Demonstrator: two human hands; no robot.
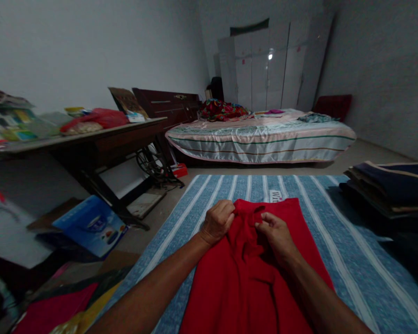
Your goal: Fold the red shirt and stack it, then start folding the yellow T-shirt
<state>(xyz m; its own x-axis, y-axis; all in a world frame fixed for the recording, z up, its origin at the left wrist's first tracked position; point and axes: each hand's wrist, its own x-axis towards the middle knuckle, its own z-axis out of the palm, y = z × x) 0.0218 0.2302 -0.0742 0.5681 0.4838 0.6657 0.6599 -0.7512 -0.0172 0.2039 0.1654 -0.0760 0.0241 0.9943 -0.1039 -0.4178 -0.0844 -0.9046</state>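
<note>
A red garment lies spread on a blue striped bedsheet right in front of me. My left hand is closed, pinching a fold of the red cloth near its far end. My right hand is closed too, gripping the same bunched part just to the right. Both forearms reach in from the bottom edge. A small white label shows on the sheet just beyond the garment.
A stack of folded dark cloth sits at the right. A cluttered dark wooden table stands at the left with a blue box on the floor. A made bed and white wardrobes are beyond.
</note>
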